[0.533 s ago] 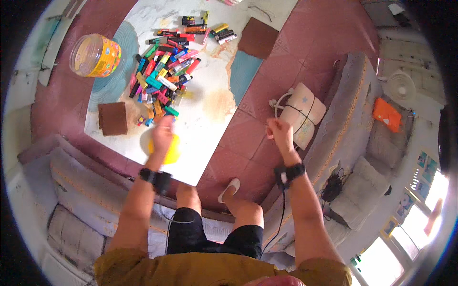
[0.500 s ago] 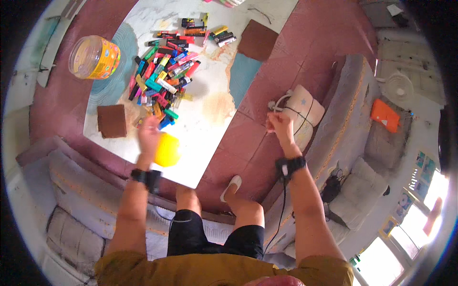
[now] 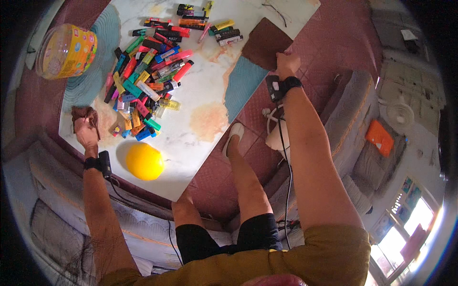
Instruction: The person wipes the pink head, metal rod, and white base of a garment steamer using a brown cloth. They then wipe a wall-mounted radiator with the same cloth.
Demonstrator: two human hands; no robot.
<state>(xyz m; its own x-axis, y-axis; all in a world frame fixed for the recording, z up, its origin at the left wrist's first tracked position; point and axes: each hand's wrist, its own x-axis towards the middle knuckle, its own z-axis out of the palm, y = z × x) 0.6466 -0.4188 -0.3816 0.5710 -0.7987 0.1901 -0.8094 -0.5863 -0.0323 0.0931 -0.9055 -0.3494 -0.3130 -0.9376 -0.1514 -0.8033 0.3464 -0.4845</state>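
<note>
Apart: left hand (image 3: 87, 134) clutching brown cloth (image 3: 85, 113), right hand (image 3: 288, 63) outstretched at brown sheet (image 3: 265, 44).

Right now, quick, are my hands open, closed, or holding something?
Left hand: closed on the crumpled brown square.
Right hand: curled at the edge of the flat brown square; whether it grips cannot be told.

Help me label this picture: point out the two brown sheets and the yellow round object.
Left brown sheet (image 3: 84, 113): head view, its crumpled far part.
Right brown sheet (image 3: 265, 43): head view, middle of its broad face.
Yellow round object (image 3: 144, 161): head view, middle of its upper surface.
</note>
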